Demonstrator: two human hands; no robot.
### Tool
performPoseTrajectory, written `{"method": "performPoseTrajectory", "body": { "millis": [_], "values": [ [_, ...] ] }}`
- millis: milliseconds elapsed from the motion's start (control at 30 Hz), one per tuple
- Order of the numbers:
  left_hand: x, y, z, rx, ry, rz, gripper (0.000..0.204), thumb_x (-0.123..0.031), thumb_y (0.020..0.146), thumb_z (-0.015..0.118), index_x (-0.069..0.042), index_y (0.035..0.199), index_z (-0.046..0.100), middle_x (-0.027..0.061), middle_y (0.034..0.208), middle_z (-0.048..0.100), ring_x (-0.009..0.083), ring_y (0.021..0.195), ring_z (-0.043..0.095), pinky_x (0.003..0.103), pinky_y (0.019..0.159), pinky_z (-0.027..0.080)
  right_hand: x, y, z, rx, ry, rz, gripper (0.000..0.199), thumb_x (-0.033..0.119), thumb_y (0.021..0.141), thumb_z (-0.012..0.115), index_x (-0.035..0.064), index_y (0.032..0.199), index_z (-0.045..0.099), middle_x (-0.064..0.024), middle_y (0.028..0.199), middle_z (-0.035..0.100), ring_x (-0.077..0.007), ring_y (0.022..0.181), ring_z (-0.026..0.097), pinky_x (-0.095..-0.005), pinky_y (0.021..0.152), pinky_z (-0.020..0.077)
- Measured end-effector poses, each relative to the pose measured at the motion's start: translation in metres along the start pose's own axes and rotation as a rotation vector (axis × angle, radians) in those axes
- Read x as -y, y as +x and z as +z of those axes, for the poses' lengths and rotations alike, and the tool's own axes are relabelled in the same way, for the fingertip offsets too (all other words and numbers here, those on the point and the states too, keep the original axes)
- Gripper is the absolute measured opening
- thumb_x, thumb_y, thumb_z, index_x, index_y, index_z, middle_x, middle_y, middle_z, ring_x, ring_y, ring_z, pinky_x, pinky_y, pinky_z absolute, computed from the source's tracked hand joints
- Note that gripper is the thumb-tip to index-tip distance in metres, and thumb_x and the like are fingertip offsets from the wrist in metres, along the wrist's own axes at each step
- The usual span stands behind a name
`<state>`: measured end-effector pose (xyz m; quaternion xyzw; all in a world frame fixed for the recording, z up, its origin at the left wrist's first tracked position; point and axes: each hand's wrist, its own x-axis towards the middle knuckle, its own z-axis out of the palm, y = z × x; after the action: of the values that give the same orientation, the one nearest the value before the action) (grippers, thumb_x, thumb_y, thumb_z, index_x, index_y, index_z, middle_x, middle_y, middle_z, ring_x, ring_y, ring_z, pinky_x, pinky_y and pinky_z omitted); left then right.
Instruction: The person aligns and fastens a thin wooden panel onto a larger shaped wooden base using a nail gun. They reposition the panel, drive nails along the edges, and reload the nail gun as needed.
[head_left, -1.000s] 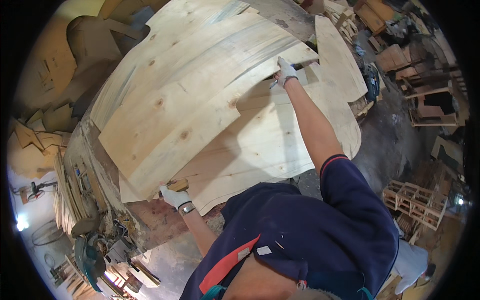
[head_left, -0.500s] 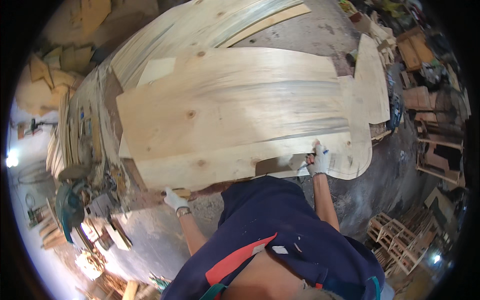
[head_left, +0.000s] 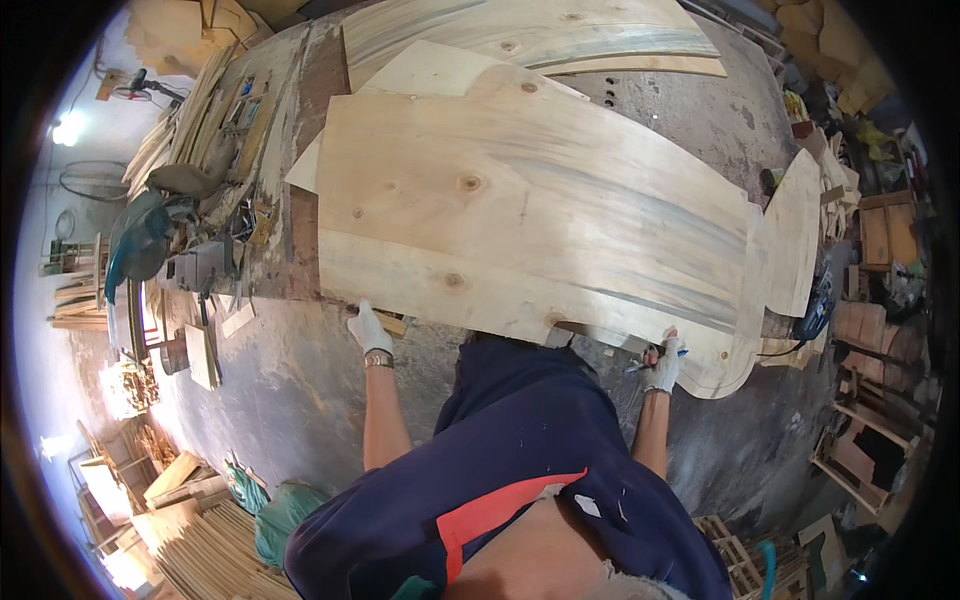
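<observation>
A large plywood board [head_left: 480, 200] with knots and dark grain streaks lies across the table, with a rounded corner at its near right. My left hand [head_left: 372, 330], in a white glove with bare fingertips, is closed at the near left edge of the board, its fingers partly hidden. A small wood offcut [head_left: 395, 326] is beside it. My right hand [head_left: 661, 370], gloved the same way, is closed around a blue pen [head_left: 682, 352] at the near right edge, by a cutout. Another pale plywood piece [head_left: 430, 68] shows under the board's far side.
More plywood [head_left: 520, 40] lies at the table's far side. A curved panel [head_left: 795, 235] rests at the right near a blue power tool [head_left: 817, 305] with a black cord. A green machine [head_left: 138, 245] stands at the left. Wood strips [head_left: 200, 540] lie at the lower left.
My view has turned, and the board appears tilted with its right end nearer me. More of the plywood piece beneath shows at the far side. Both hands stay at the near edge.
</observation>
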<state>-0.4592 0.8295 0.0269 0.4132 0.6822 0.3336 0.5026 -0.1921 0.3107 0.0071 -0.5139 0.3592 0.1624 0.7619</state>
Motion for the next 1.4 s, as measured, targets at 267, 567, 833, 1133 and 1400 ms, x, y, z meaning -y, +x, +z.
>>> {"method": "performPoseTrajectory", "body": {
  "millis": [267, 567, 833, 1133, 1400],
  "values": [
    [0.016, -0.041, -0.044, 0.064, -0.124, 0.057, 0.031, -0.016, 0.091, 0.061, 0.009, 0.110, 0.060, 0.0168, 0.101, 0.068, 0.0293, 0.076, 0.070, 0.044, 0.059, 0.057, -0.019, -0.040, -0.067, -0.001, 0.014, 0.041, 0.029, 0.046, 0.096, 0.072, 0.0204, 0.106, 0.062, 0.0040, 0.067, 0.047, -0.0108, 0.045, 0.039, -0.0283, 0.046, 0.0347],
    [-0.001, 0.010, -0.041, 0.192, -0.009, 0.107, 0.031, -0.019, 0.092, 0.060, 0.008, 0.108, 0.062, 0.0154, 0.093, 0.069, 0.0283, 0.067, 0.068, 0.042, 0.059, 0.057, -0.047, -0.046, -0.064, -0.044, 0.105, 0.006, 0.026, 0.043, 0.100, 0.068, 0.0185, 0.095, 0.060, 0.0033, 0.058, 0.046, -0.0102, 0.043, 0.040, -0.0265, 0.043, 0.0321],
    [-0.082, 0.047, 0.039, 0.200, 0.722, 0.326, 0.045, -0.028, 0.093, 0.060, 0.013, 0.113, 0.065, 0.0219, 0.098, 0.076, 0.0269, 0.082, 0.074, 0.042, 0.061, 0.059, 0.002, -0.050, -0.014, 0.176, -0.618, -0.062, 0.032, 0.042, 0.098, 0.065, 0.0104, 0.102, 0.069, -0.0066, 0.076, 0.071, -0.0106, 0.044, 0.046, -0.0283, 0.041, 0.0353],
    [-0.075, -0.094, 0.148, 1.280, -0.206, -0.218, 0.027, -0.016, 0.100, 0.058, -0.005, 0.125, 0.056, 0.0086, 0.098, 0.063, 0.0236, 0.087, 0.064, 0.040, 0.081, 0.058, 0.036, -0.125, 0.116, 0.307, -0.156, -0.366, 0.034, 0.036, 0.105, 0.049, 0.0048, 0.097, 0.061, -0.0048, 0.074, 0.060, -0.0152, 0.063, 0.056, -0.0294, 0.062, 0.0481],
    [-0.099, -0.204, 0.172, 1.577, 0.197, 0.277, 0.042, -0.012, 0.091, 0.075, -0.001, 0.128, 0.058, -0.0023, 0.096, 0.056, 0.0079, 0.087, 0.052, 0.024, 0.077, 0.046, 0.055, -0.151, 0.209, 0.543, -0.029, -0.298, 0.043, 0.045, 0.108, 0.047, 0.0042, 0.098, 0.056, -0.0069, 0.075, 0.058, -0.0190, 0.067, 0.058, -0.0334, 0.068, 0.0514]
  ]
}}
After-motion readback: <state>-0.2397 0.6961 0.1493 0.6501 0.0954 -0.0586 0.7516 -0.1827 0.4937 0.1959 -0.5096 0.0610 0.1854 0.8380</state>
